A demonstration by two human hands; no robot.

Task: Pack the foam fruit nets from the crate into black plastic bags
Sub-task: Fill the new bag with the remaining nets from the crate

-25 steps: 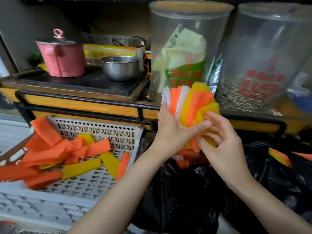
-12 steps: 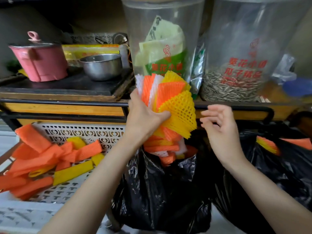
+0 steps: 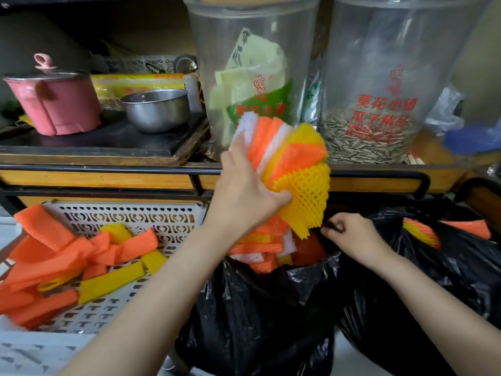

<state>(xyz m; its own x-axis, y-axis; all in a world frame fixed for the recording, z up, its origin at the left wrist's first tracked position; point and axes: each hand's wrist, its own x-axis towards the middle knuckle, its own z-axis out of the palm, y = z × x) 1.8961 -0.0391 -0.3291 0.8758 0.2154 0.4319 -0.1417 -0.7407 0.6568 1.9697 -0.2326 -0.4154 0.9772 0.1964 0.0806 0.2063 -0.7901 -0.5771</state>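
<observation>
Left hand (image 3: 244,191) gripping a bundle of orange, yellow and white foam fruit nets (image 3: 292,158) above the open black plastic bag (image 3: 257,308), right hand (image 3: 349,237) pinching that bag's rim, more nets inside, loose orange and yellow nets (image 3: 54,267) in the white perforated plastic crate (image 3: 122,218) at left

A fanned bundle of foam nets (image 3: 292,158), orange, yellow and white, was gripped in the left hand (image 3: 244,194) above the open black bag (image 3: 257,308), whose mouth was piled with more nets (image 3: 260,251). The right hand (image 3: 349,234) pinched that bag's rim. A second black bag (image 3: 433,280) stood just beside it to the right, with nets showing at its top. Loose orange and yellow nets (image 3: 67,256) lay in the white perforated crate (image 3: 130,218) on the left.
</observation>
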